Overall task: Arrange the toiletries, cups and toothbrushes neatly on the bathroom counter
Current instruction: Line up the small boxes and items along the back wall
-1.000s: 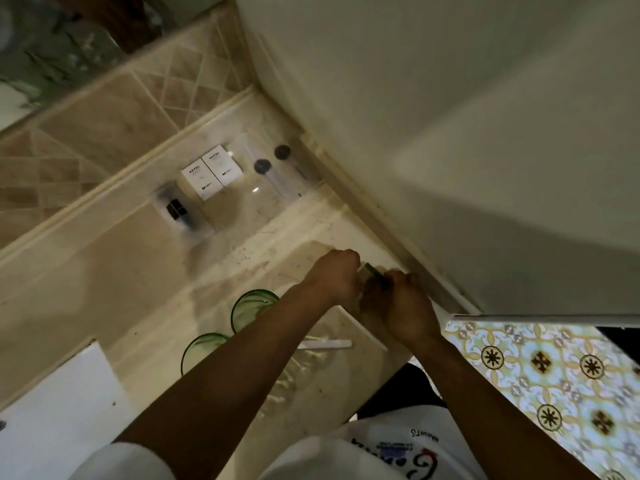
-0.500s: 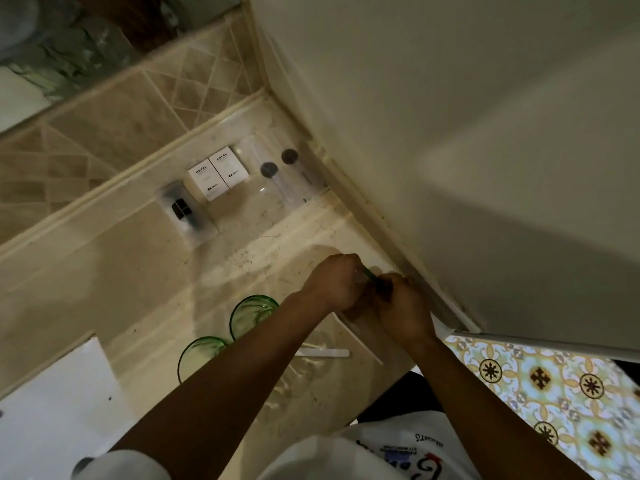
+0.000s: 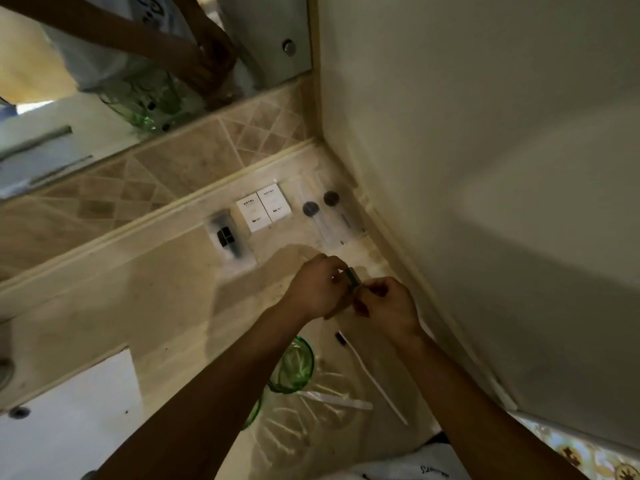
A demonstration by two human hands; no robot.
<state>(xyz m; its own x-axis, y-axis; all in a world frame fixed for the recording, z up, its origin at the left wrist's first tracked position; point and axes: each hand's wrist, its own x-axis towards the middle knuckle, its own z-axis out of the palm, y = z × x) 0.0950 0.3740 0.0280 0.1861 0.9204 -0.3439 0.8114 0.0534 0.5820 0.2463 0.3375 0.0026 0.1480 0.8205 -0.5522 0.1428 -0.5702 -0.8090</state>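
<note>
Both hands meet above the beige counter [image 3: 138, 292] near the right wall. My left hand [image 3: 317, 287] and my right hand [image 3: 386, 303] pinch a small green tube [image 3: 354, 276] between their fingertips. A white toothbrush [image 3: 374, 375] with a dark head lies on the counter below my right hand. A green glass cup [image 3: 294, 365] stands under my left forearm; a second green cup is mostly hidden by that arm. At the back lie two white boxes [image 3: 264, 207], two clear sachets with dark round caps [image 3: 320, 204] and a clear packet with a black item [image 3: 227, 237].
A clear plastic wrapper [image 3: 311, 414] with a white strip lies near the front edge. The white sink basin [image 3: 69, 420] is at lower left. A mirror [image 3: 121, 64] and tiled backsplash run along the back; a cream wall closes the right side. Patterned floor shows at bottom right.
The view has tilted up, so the mirror now shows. Both hands stay together on the small green tube. The white toothbrush now lies uncovered below my right hand.
</note>
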